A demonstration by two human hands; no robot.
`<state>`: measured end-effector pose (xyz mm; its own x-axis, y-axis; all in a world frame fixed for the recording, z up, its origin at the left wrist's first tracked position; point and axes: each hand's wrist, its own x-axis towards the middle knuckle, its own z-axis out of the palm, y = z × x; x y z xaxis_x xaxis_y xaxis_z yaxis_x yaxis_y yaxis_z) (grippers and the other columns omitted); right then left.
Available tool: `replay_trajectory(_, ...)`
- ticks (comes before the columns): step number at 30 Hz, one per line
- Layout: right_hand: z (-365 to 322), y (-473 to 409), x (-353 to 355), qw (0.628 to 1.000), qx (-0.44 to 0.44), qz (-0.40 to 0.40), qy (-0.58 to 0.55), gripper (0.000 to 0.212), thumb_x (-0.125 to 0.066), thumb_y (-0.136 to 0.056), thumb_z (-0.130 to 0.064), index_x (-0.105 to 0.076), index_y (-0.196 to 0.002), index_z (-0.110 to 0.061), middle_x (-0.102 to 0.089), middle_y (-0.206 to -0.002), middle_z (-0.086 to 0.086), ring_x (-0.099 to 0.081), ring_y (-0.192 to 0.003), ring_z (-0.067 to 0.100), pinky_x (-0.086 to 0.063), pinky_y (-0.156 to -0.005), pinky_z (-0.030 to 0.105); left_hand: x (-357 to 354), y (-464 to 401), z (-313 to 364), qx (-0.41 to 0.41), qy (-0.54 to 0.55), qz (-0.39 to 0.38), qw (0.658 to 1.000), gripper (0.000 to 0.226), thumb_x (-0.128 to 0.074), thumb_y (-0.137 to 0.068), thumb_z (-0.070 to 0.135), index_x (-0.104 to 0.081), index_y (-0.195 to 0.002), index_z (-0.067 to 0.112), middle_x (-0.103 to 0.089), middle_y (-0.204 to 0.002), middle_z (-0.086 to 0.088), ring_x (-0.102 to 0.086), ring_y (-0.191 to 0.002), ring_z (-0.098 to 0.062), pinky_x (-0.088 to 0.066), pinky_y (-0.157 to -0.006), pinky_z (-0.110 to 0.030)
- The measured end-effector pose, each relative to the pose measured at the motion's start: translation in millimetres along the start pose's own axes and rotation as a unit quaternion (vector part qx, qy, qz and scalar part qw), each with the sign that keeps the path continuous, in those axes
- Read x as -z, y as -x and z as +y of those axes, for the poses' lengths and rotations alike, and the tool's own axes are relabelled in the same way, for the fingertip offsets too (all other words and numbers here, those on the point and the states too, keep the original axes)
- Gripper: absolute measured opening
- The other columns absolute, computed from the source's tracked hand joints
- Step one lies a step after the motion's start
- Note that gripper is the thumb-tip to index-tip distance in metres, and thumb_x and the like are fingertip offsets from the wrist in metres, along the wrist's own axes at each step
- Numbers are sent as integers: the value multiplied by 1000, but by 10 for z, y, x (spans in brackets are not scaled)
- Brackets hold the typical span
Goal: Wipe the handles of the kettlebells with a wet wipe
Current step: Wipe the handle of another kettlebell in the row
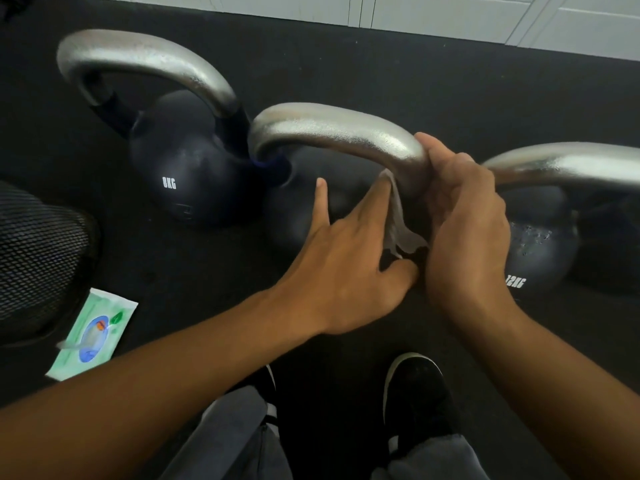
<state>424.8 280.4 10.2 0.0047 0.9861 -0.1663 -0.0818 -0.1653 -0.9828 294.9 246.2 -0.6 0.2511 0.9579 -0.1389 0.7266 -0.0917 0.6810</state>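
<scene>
While the right hand [464, 216] is closing around the right bend of the middle kettlebell's curved, silver, pebbled-metal handle [332, 129], it is pressing the thin, crumpled white wet wipe [398, 220] against the metal; part of the wipe is hanging loose below the grip. The left hand [346, 271] is holding nothing: its fingers are spreading open and its fingertips are touching the wipe's edge from the inside of the loop.

Judging by position, work is sitting at the second of three kettlebells. Whether the left, matte-black, round 8KG kettlebell [180, 168] is already wiped cannot be told, as no wet sheen is showing. The right black 12KG kettlebell [540, 247], its silver handle passing behind the right hand, is appearing untouched and probably remaining.

Beside the left forearm, a soft green wipe packet [93, 337] is lying on the black rubber floor [381, 74].
</scene>
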Motion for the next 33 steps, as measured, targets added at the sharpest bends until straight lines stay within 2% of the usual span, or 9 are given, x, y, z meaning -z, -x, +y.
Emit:
replay_trajectory(4, -28, 17, -37, 1000, 5, 11, 25, 42, -32, -108, -29, -72, -119, -33, -76, -115, -19, -65, -116, -6, -46, -100, 21, 79, -113, 5, 15, -16, -6, 1000, 81, -46, -84, 49, -26, -154, 15, -67, -115, 11, -56, -126, -7, 14, -124, -58)
replay_trajectory(8, -5, -8, -53, 1000, 4, 15, 14, 45, -34, -102, -33, -73, -125, -29, -76, -120, -13, -65, -121, 1, -45, -110, 32, 183, -245, 19, 29, -15, -25, 999, 64, -44, -82, 48, -43, -138, 17, -60, -94, 12, -61, -112, -12, 12, -125, -57)
replay_trajectory(12, 1, -9, -32, 1000, -8, 15, 2, 47, -35, -99, -36, -72, -127, -28, -75, -125, -11, -64, -125, 3, -44, -114, 35, 116, -159, 38, 25, 19, -13, 999, 67, -48, -80, 47, -40, -140, 18, -66, -111, 11, -57, -123, -10, 13, -125, -55)
replay_trajectory(17, -40, 48, -39, 1000, -7, 17, 13, 40, -33, -110, -27, -71, -121, -34, -75, -119, -17, -65, -120, -3, -47, -105, 25, 56, 9, 24, 6, 37, -23, 999, 91, -51, -81, 46, -18, -160, 14, -65, -132, 12, -50, -133, -2, 17, -125, -49)
replay_trajectory(20, -60, 51, -57, 999, -12, 28, 16, 40, -33, -110, -24, -71, -119, -36, -76, -115, -21, -65, -116, -8, -48, -99, 19, 93, -43, -2, 2, 17, -27, 999, 90, -52, -81, 47, -18, -159, 16, -66, -130, 11, -49, -137, -4, 17, -125, -51)
replay_trajectory(23, -66, 54, -65, 999, -8, 29, 23, 41, -34, -110, -23, -70, -126, -33, -75, -119, -18, -64, -118, -6, -48, -101, 21, 171, -156, -7, 11, -7, -35, 999, 79, -52, -81, 50, -30, -150, 19, -69, -117, 9, -56, -129, -10, 14, -126, -54)
replay_trajectory(27, -33, 47, -59, 999, -5, 29, 19, 41, -34, -108, -27, -71, -124, -35, -75, -120, -17, -65, -119, -4, -47, -103, 24, 248, -265, 17, 15, -21, -43, 999, 72, -51, -79, 49, -40, -143, 19, -68, -110, 9, -59, -123, -12, 11, -126, -55)
replay_trajectory(30, -17, 49, -38, 1000, -4, 21, 13, 43, -34, -105, -29, -71, -127, -32, -74, -124, -14, -64, -123, 0, -46, -108, 28, 199, -170, 28, 10, -4, -33, 999, 77, -54, -78, 48, -35, -147, 20, -66, -116, 12, -56, -126, -8, 12, -126, -54)
replay_trajectory(33, -22, 61, -22, 999, -12, 23, 25, 43, -33, -111, -23, -66, -138, -27, -72, -130, -12, -62, -124, -2, -47, -108, 24, 143, -64, 25, 2, 9, -26, 1000, 84, -58, -78, 47, -26, -152, 23, -61, -133, 13, -49, -136, -5, 13, -126, -52)
